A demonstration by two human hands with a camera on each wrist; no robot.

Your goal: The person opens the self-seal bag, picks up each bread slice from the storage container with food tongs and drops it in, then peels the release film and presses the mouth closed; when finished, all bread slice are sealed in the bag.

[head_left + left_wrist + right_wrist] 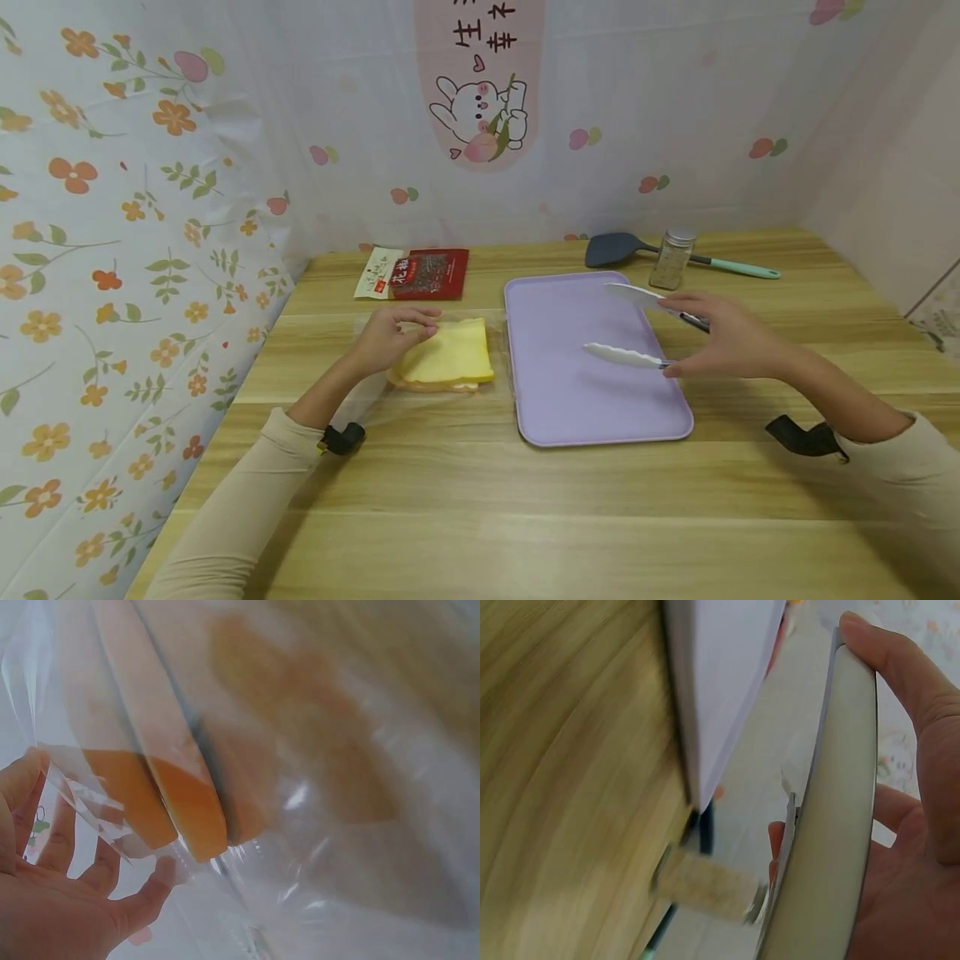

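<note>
My left hand (386,340) is at the left end of a clear plastic bag (360,859), holding its film between thumb and index finger. Inside the bag lie square, bread-like slices (450,350), yellow on top, with orange-brown edges in the left wrist view. My right hand (735,337) holds tongs (626,357), thumb on one arm and fingers on the other. The tongs' pale, wavy-edged tips stand apart over a lavender tray (585,408), with nothing between them. In the right wrist view, a tong arm (832,810) hides part of the fingers.
A red spice packet (431,275) lies behind the bag. A glass shaker jar (672,260) stands behind the tray, before a grey spatula (617,248) with a mint handle. A patterned cloth (360,125) hangs behind the wooden table (450,542).
</note>
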